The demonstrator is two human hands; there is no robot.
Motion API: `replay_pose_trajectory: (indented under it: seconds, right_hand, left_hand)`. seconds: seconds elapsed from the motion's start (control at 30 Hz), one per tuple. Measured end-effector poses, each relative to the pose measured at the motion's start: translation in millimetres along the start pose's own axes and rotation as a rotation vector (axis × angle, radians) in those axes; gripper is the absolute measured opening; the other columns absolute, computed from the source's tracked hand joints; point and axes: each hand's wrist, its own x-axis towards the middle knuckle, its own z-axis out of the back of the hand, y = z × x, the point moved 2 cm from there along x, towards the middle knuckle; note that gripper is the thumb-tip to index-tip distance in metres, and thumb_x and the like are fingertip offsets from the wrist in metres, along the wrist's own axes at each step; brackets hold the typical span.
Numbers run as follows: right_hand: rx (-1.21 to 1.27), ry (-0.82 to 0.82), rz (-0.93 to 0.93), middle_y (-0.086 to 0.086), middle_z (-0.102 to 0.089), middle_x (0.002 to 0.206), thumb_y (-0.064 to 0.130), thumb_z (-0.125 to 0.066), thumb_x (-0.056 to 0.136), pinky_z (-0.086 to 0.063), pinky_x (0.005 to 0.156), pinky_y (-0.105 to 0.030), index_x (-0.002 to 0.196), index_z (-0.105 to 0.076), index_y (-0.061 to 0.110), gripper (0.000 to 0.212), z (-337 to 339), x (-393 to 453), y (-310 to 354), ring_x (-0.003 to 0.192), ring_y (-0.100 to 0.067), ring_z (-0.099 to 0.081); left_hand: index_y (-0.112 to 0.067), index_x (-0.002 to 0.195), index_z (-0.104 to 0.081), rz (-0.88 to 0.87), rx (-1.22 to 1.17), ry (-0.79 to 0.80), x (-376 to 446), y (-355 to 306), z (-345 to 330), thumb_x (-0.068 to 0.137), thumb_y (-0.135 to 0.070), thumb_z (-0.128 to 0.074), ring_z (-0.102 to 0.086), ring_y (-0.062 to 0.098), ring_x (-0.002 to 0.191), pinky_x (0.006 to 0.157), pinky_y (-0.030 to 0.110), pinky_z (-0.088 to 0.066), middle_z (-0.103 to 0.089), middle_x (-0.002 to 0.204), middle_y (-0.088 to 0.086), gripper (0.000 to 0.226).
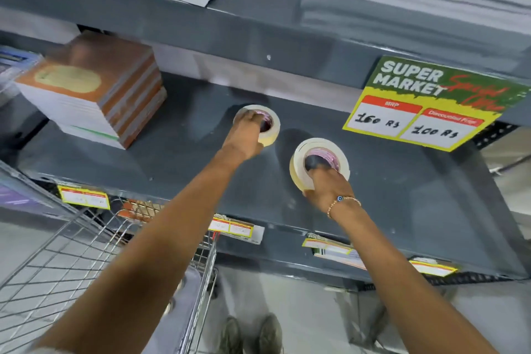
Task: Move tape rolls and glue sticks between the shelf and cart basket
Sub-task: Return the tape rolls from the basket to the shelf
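Observation:
Two cream tape rolls with pink cores lie on the grey metal shelf (pixel 161 158). My left hand (pixel 247 135) grips the far tape roll (pixel 270 123), fingers hooked into its core. My right hand (pixel 327 187) grips the nearer, larger tape roll (pixel 301 164), fingers inside the core and thumb on the outer rim; a bead bracelet circles that wrist. The wire cart basket (pixel 71 261) stands at the lower left, below the shelf edge. No glue sticks are visible.
A stack of brown-covered notebooks (pixel 94 89) sits on the shelf's left side. A green and yellow price sign (pixel 425 100) hangs from the upper shelf (pixel 258 26), which carries paper stacks. Price labels line the shelf's front edge. My shoes show on the floor below.

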Motion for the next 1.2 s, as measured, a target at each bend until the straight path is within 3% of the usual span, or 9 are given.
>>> replay_pose_trajectory:
  seconds: [0.07, 0.13, 0.27, 0.47, 0.7, 0.77, 1.07, 1.2]
  right_hand:
    - [-0.023, -0.007, 0.030, -0.015, -0.058, 0.124, 0.016, -0.063, 0.085, -0.051, 0.088, -0.034, 0.119, -0.056, 0.005, 0.037, 8, 11, 7, 0.111, -0.034, -0.059]
    - [-0.032, -0.024, 0.081, -0.015, -0.056, 0.127, 0.016, -0.063, 0.085, -0.050, 0.091, -0.035, 0.122, -0.054, 0.004, 0.039, 20, 25, 19, 0.115, -0.033, -0.057]
    - [-0.045, -0.092, 0.201, -0.016, -0.052, 0.133, 0.009, -0.061, 0.084, -0.045, 0.100, -0.037, 0.135, -0.043, 0.008, 0.054, 40, 61, 52, 0.123, -0.034, -0.051]
    - [-0.123, -0.207, 0.321, -0.010, -0.051, 0.140, 0.000, -0.058, 0.080, -0.036, 0.112, -0.035, 0.138, -0.043, 0.014, 0.062, 42, 102, 87, 0.130, -0.030, -0.047]
    - [-0.086, -0.156, 0.247, -0.016, -0.047, 0.142, 0.004, -0.050, 0.089, -0.029, 0.114, -0.031, 0.138, -0.043, 0.011, 0.050, 20, 123, 97, 0.134, -0.032, -0.040]
    - [-0.096, -0.172, 0.221, -0.016, -0.053, 0.136, 0.008, -0.058, 0.086, -0.025, 0.116, -0.034, 0.135, -0.046, 0.008, 0.050, 22, 127, 99, 0.131, -0.032, -0.044]
    - [-0.225, -0.183, 0.281, -0.014, -0.052, 0.136, 0.012, -0.061, 0.087, -0.029, 0.114, -0.037, 0.131, -0.048, 0.005, 0.047, 23, 130, 106, 0.129, -0.031, -0.047]
    - [-0.242, -0.181, 0.287, -0.014, -0.054, 0.134, 0.013, -0.060, 0.087, -0.021, 0.118, -0.040, 0.130, -0.050, 0.005, 0.045, 26, 127, 110, 0.128, -0.030, -0.048]
  left_hand:
    - [-0.005, 0.136, -0.039, 0.051, -0.130, -0.201, -30, 13, 1, 0.077, -0.010, -0.066, -0.039, 0.034, 0.127, 0.111, 0.038, -0.033, -0.041, 0.141, 0.017, 0.064]
    - [-0.001, 0.138, -0.035, 0.137, -0.107, -0.273, -58, 34, -4, 0.087, -0.020, -0.059, -0.035, 0.036, 0.133, 0.115, 0.042, -0.029, -0.038, 0.145, 0.019, 0.060]
    - [-0.006, 0.148, -0.013, 0.360, 0.052, -0.134, -94, 75, -14, 0.097, -0.044, -0.032, -0.005, 0.030, 0.147, 0.121, 0.044, -0.007, -0.011, 0.159, 0.012, 0.066]
    - [-0.011, 0.149, 0.000, 0.365, 0.171, -0.082, -111, 98, -19, 0.097, -0.052, -0.012, 0.007, 0.023, 0.148, 0.123, 0.039, 0.001, 0.003, 0.160, 0.005, 0.068]
    - [-0.014, 0.150, 0.000, 0.373, 0.167, -0.135, -114, 98, -21, 0.095, -0.055, -0.009, 0.006, 0.021, 0.148, 0.123, 0.039, -0.003, 0.001, 0.160, 0.004, 0.069]
    - [-0.014, 0.150, 0.000, 0.374, 0.160, -0.142, -113, 98, -20, 0.094, -0.055, -0.010, 0.006, 0.021, 0.148, 0.123, 0.039, -0.003, 0.001, 0.160, 0.003, 0.069]
    - [-0.015, 0.150, -0.001, 0.384, 0.138, -0.154, -112, 100, -20, 0.093, -0.058, -0.012, 0.007, 0.020, 0.148, 0.123, 0.038, -0.003, 0.000, 0.160, 0.002, 0.071]
    - [-0.015, 0.150, -0.001, 0.380, 0.137, -0.152, -113, 100, -20, 0.094, -0.058, -0.012, 0.007, 0.021, 0.148, 0.123, 0.038, -0.002, 0.000, 0.160, 0.003, 0.071]
